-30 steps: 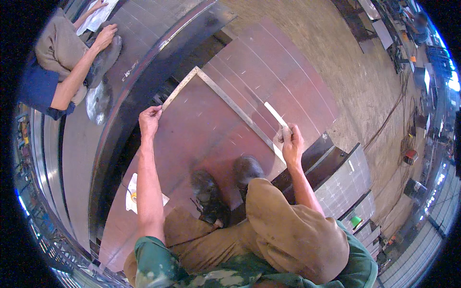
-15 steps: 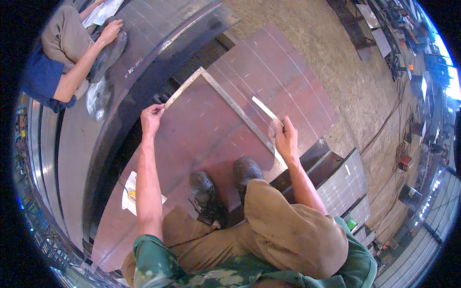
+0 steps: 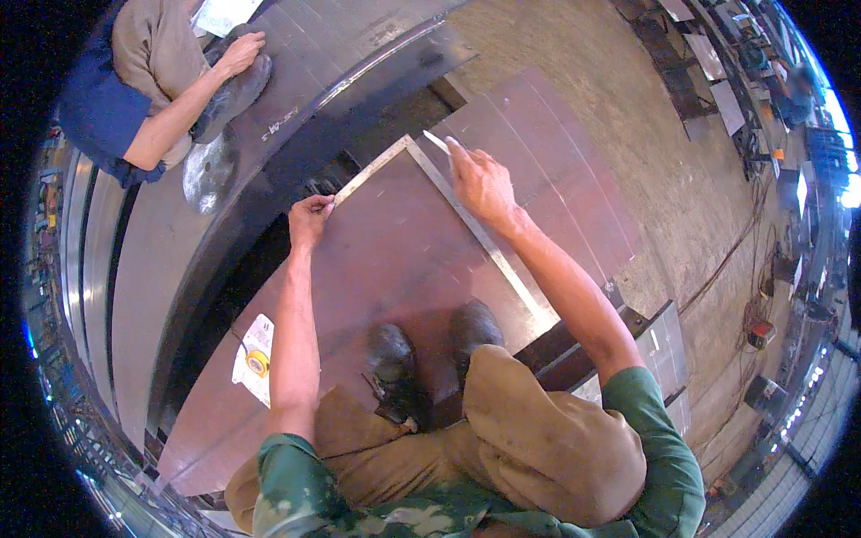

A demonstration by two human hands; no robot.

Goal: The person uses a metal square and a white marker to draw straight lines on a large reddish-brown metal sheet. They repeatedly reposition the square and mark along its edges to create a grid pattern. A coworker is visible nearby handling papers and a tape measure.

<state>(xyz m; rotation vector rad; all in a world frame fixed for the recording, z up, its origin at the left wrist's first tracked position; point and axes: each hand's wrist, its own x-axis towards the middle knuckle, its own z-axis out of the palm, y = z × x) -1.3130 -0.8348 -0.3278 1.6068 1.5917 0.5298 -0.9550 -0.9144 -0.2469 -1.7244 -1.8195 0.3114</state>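
Observation:
An L-shaped steel square lies on a large reddish-brown metal plate, its corner pointing away from me. My left hand pinches the end of the square's shorter arm at the plate's left side. Between the fingers of my right hand is a slim white marking stick, perhaps chalk, its tip near the square's corner. That hand is just right of the longer arm. Pale straight lines run across the plate beyond the square.
My shoes rest on the plate. By my left forearm lie a white sheet and a yellow tape measure. A raised curved steel beam runs along the left, where another person's hand rests on a shoe. Steel pieces stand at right.
My right hand has moved away from me with the white stick, from the longer arm's near part up toward the corner. My left hand keeps its hold on the square. The whole view has shifted slightly.

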